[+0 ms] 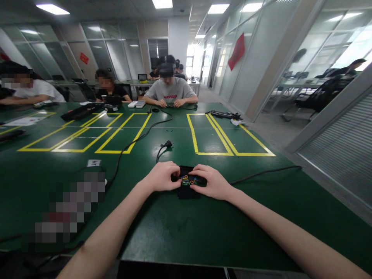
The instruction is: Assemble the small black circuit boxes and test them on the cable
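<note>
Both of my hands meet at a small opened black casing [188,193] on the green table. Inside its middle shows a green circuit board [186,182] with ring-shaped orange parts. My left hand [165,176] grips the left end between thumb and curled fingers. On the other end, my right hand [213,182] is closed, its thumb at the near edge and fingers over the top. My fingers hide both ends of the board. A black power plug [168,144] lies just beyond my left hand, its cord running toward the casing.
Yellow tape rectangles [213,154] mark the green table [162,232]. A long black cable [139,138] crosses it at left, near a blurred-out object [69,209] and a number label [94,163]. Another cable [267,174] runs right. A folded black tripod [225,115] lies farther back. Co-workers [170,87] sit opposite.
</note>
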### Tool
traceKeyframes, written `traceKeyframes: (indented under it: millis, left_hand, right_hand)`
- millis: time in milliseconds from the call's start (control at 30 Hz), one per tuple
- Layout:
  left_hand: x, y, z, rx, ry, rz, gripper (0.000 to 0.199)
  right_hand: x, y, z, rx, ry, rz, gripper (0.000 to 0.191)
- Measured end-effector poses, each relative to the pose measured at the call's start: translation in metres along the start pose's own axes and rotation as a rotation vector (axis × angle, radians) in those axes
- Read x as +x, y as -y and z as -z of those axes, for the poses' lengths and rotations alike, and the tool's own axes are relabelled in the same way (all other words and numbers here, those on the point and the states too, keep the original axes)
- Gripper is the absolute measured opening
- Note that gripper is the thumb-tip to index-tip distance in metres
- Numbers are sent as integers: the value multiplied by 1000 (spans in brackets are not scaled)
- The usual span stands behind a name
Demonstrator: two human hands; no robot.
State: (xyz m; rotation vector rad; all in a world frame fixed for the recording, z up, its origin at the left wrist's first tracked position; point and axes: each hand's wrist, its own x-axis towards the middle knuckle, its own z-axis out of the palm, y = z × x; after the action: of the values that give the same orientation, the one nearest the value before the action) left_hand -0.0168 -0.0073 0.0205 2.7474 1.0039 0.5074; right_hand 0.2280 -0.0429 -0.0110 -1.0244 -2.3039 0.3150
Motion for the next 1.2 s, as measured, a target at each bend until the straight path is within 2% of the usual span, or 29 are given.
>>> traceKeyframes:
  millis: [167,367,467,567,633,700,800,900,1000,1100,1200]
  left_hand:
    - [1,1,-3,2,23,32,7]
    - [2,3,-6,11,-55,12,9]
    - [3,6,-7,-100,-144,20,8]
    - [3,9,-7,-322,-216,106,12]
    - [3,10,-5,-483,-182,190,15]
    - [2,10,-1,-623,-66,268,16]
    - [1,8,7,-767,148,316,17]
    - [0,6,11,-838,252,304,20]
    - [0,6,9,-819,253,314,22]
    - [1,9,2,-756,145,334,24]
    - [1,13,-2,-709,86,331,23]
  right_hand:
    - [1,-1,0,40,-11,-27,29]
    - [0,1,1,9,-55,-28,37]
    - [0,-2,4,-29,-83,-64,26]
    - [0,-9,8,-108,-137,-157,14]
    - [-1,-15,11,-155,-160,-192,26]
    - [-3,-17,14,-154,-143,-144,33]
    - [-8,-14,21,-98,-66,-9,32]
    - [-9,-10,25,-46,21,59,26]
    - [-7,-11,24,-32,56,57,19]
    - [-4,-16,20,-74,35,16,17]
    - [-3,-19,17,-100,20,3,15]
